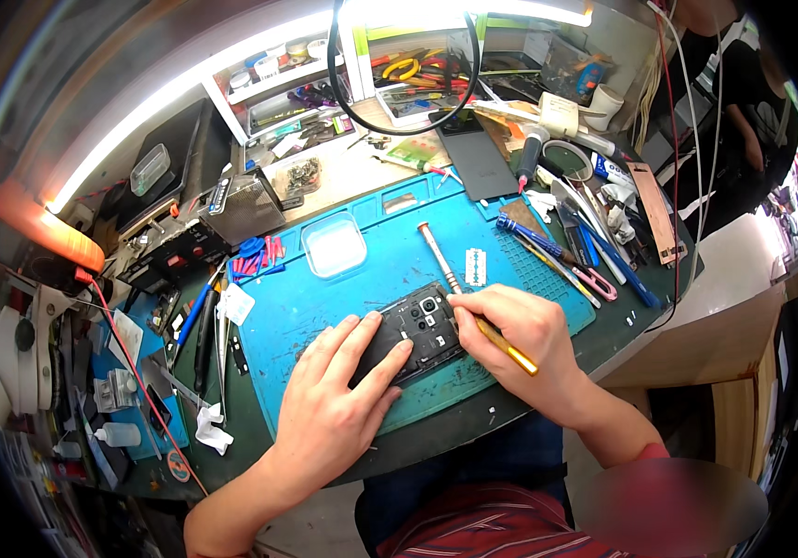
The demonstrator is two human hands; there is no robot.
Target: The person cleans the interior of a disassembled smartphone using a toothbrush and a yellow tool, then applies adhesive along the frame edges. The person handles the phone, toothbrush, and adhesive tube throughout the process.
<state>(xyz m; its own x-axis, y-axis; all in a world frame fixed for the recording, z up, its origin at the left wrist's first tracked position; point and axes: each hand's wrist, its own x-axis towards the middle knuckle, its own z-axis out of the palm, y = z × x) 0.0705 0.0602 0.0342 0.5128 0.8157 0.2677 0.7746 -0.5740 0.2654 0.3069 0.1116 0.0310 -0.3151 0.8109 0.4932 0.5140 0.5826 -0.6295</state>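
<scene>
A black phone (428,330) with its back cover off lies on the blue work mat (278,307), its camera lenses facing up. My left hand (338,381) rests on its left part with fingers stretched out and slightly apart. Closed around a slim gold-handled tool (507,348), my right hand (520,335) is at the phone's right edge; the fingers hide the tool's tip. Just beyond the phone lie a metal screwdriver (438,253) with a copper-coloured end cap and a razor blade (476,267). A clear plastic box (335,244) stands farther left on the mat.
Screwdrivers and tweezers (547,270) crowd the mat's right side, with pink-handled scissors (596,284). A dark flat panel (478,158) lies at the back. An orange-cased meter (41,232) with a red cable stands left. Another person (743,112) is at the far right.
</scene>
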